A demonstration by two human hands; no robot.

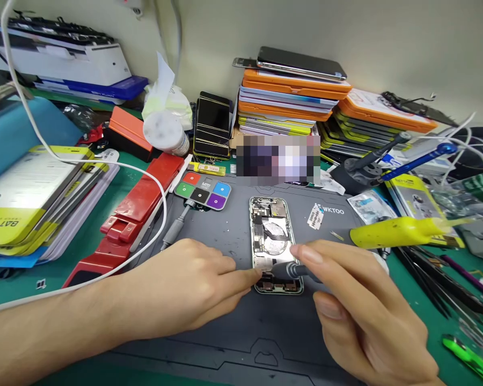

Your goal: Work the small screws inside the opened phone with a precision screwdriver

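Note:
An opened smartphone (276, 236) lies face up on the dark grey work mat (225, 332), its inner boards and a round silvery coil area showing. My left hand (193, 287) comes in from the left, index finger stretched to the phone's lower left edge and touching it; its thumb is hidden. In my right hand (366, 305) is a dark grey screwdriver (292, 271), gripped between thumb and fingers, its tip end over the phone's lower part. My right index fingertip is at the phone's right edge.
A coloured pad (203, 191) and a second grey screwdriver (176, 228) lie left of the phone. A yellow bottle (394, 232), tweezers (422, 279) and a tool holder (356, 171) are at right. A white cable (163, 198) crosses the left side. Stacked boxes (290, 102) stand behind.

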